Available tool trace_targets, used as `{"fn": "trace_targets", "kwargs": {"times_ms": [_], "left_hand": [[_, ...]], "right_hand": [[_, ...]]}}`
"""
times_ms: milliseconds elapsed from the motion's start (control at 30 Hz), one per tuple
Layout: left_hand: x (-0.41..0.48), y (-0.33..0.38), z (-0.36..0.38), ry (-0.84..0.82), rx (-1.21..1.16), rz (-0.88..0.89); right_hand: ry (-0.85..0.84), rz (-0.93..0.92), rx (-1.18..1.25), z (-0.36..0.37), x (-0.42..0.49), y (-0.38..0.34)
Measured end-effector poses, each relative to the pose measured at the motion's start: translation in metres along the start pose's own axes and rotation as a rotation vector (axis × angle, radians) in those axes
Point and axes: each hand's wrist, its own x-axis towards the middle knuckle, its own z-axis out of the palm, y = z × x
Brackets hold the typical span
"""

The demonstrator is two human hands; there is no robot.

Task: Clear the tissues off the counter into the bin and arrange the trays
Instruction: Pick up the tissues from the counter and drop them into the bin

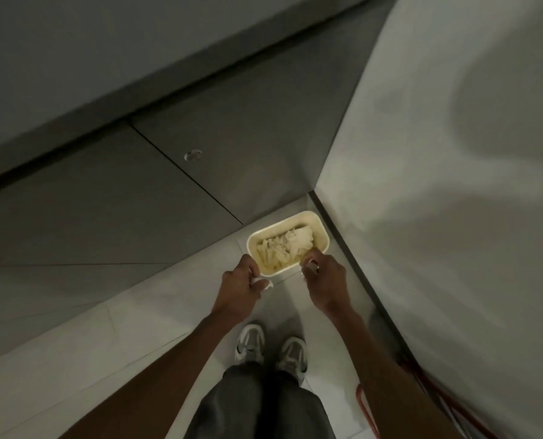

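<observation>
A cream rectangular bin (314,220) stands on the floor in the corner between the grey cabinets and the white wall. Crumpled white tissues (287,247) lie inside it. My left hand (240,285) hovers at the bin's near left corner, closed on a small white tissue (261,282) that sticks out under the fingers. My right hand (324,280) hangs over the bin's near right edge, pinching another bit of white tissue (310,267). The counter and the trays are out of view.
Grey cabinet doors (156,198) with a round lock (193,155) fill the left. A white wall (454,185) rises on the right, with red cables (422,391) along its foot. My two shoes (270,346) stand on the light tiled floor below the bin.
</observation>
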Motion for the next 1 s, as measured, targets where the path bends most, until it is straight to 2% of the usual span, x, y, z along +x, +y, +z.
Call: {"fn": "trace_targets", "kwargs": {"times_ms": [200,400,533,600,767,1000], "left_hand": [[0.121,-0.052,0.063,-0.031,0.203,0.030],[0.212,-0.094,0.125,-0.073,0.455,0.050],[0.234,-0.106,0.150,-0.289,0.639,0.072],[0.233,-0.105,0.150,-0.335,0.678,0.067],[0.193,-0.078,0.110,-0.271,0.728,0.087],[0.069,0.004,0.004,-0.118,0.716,0.174]], "right_hand": [[-0.197,-0.103,-0.340,0.069,0.109,0.054],[-0.266,-0.138,-0.599,0.116,0.184,0.078],[-0.432,-0.186,-0.731,0.137,0.201,0.088],[-0.458,-0.158,-0.735,0.137,0.197,0.091],[-0.317,-0.109,-0.625,0.109,0.158,0.075],[-0.062,-0.181,-0.526,0.008,0.047,-0.015]]}}
